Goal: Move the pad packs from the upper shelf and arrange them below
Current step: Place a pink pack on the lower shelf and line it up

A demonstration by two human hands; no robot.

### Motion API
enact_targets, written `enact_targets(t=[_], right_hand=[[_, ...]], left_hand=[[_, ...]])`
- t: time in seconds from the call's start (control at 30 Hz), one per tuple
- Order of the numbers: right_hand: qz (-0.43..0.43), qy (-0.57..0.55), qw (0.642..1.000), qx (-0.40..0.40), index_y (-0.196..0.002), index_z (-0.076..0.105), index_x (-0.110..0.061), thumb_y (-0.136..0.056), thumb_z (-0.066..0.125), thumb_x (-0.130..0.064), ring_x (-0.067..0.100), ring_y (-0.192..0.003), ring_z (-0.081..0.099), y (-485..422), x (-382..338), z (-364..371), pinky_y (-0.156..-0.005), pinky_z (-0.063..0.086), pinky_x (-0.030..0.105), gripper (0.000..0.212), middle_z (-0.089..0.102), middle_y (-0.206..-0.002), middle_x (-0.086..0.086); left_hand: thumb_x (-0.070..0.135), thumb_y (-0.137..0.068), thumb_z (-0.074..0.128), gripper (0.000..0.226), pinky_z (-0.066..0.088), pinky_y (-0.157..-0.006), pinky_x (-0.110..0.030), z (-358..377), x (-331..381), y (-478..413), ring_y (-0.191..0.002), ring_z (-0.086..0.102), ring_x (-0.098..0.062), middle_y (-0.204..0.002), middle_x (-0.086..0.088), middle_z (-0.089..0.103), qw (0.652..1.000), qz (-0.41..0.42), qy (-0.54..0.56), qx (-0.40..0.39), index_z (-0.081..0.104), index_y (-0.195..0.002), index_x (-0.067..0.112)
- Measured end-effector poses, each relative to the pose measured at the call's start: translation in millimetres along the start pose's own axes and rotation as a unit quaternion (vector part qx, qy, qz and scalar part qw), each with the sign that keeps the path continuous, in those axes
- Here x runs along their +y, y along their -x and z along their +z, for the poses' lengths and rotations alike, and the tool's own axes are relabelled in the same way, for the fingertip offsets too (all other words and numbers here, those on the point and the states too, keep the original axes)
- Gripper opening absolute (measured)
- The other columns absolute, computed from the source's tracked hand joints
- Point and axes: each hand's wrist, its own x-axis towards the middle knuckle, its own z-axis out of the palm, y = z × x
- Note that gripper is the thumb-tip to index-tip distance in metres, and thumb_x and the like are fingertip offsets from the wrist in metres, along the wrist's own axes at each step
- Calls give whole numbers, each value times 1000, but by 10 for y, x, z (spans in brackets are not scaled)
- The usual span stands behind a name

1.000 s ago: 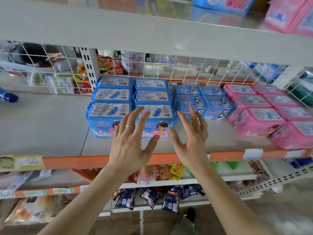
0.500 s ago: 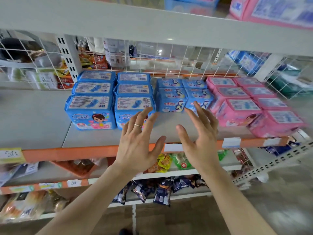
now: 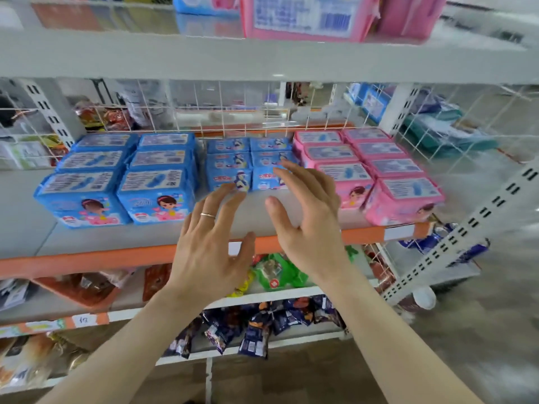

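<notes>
Currently, large blue pad packs [image 3: 116,182] are seen left of the left hand [image 3: 211,246], which is spread and empty. Small blue pad packs [image 3: 248,164] stand just beyond both hands' fingertips. Likewise, the right hand [image 3: 309,225] is held released; pink pad packs [image 3: 373,167] sit to its right on the shelf [image 3: 116,240].

large blue pad packs [image 3: 121,182]: 6, two columns of three, left of the small blue packs | small blue pad packs [image 3: 248,163]: 6, two columns of three | pink pad packs [image 3: 370,167]: 8, two columns of four, right of the small blue packs | hands: 2, left hand [image 3: 208,246], right hand [image 3: 309,220], before the small blue packs
</notes>
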Motion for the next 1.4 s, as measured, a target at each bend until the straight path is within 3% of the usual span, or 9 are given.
enact_targets(t=[0.4,0.57,0.73,0.87,0.97,1.03,1.13,1.27,1.4], right_hand=[[-151,-57,986,49,-128,64,-12,-94,56,-34,28,-127,45,-618,-115,-793,-106,37,46,41,55,-139,5],[-201,-53,974,95,-126,64,-7,-94,57,-30,30,-128,48,-957,-241,-948,-110,31,30,40,56,-138,10],[-159,-40,975,151,-130,62,-9,-94,57,-29,22,-129,45,-1318,-300,-1027,-110,28,17,41,53,-140,8],[-26,-27,989,144,-126,59,-20,-94,63,-27,13,-124,42,-1662,-348,-1085,-97,20,-3,33,51,-132,-9],[106,-44,989,95,-115,45,-26,-94,62,-36,13,-106,46,-1867,-361,-1113,-80,36,14,29,51,-112,-8],[160,-34,985,61,-121,39,-27,-95,57,-44,16,-104,50,-1974,-365,-1117,-85,41,33,36,52,-112,-7],[182,-25,983,26,-136,36,-27,-96,51,-49,19,-108,55,-2065,-347,-1102,-99,46,44,48,57,-121,-4],[138,-127,981,48,-140,45,-29,-96,58,-41,7,-111,60,-2041,-361,-1127,-91,53,32,47,62,-121,-8],[24,-346,935,72,-119,58,-30,-88,59,-22,7,-111,66,-1905,-352,-1282,-78,57,27,32,70,-116,-9]], left_hand=[[36,-92,52,51,39,-111,-44,-620,731,-472,-136,45,-27,-146,-7,45,989,37,-28,141,51,-134,6],[36,-90,52,47,44,-104,-45,-935,852,-760,-130,48,-24,-142,-2,47,981,51,-29,186,50,-132,15],[34,-90,53,47,42,-104,-35,-1113,725,-1204,-130,47,-17,-141,5,46,982,73,-14,176,48,-133,17],[31,-93,59,44,43,-99,-30,-1167,608,-1702,-119,51,-7,-128,12,49,988,23,57,141,45,-134,21],[45,-90,51,51,46,-102,-43,-1181,570,-2027,-116,55,-12,-129,10,55,982,-34,133,129,47,-136,23],[53,-91,46,57,48,-100,-45,-1210,576,-2221,-115,57,-18,-135,5,56,983,-69,138,102,42,-142,27],[58,-99,40,60,42,-102,-37,-1250,620,-2452,-121,54,-22,-142,1,52,976,-164,144,-23,34,-151,28],[54,-100,46,30,54,-81,-37,-1237,664,-2511,-93,67,-24,-104,-4,71,961,-136,240,5,60,-104,27],[59,-90,57,31,56,-89,-48,-1318,716,-2345,-88,70,-22,-87,5,74,920,-101,357,129,58,-99,30]])
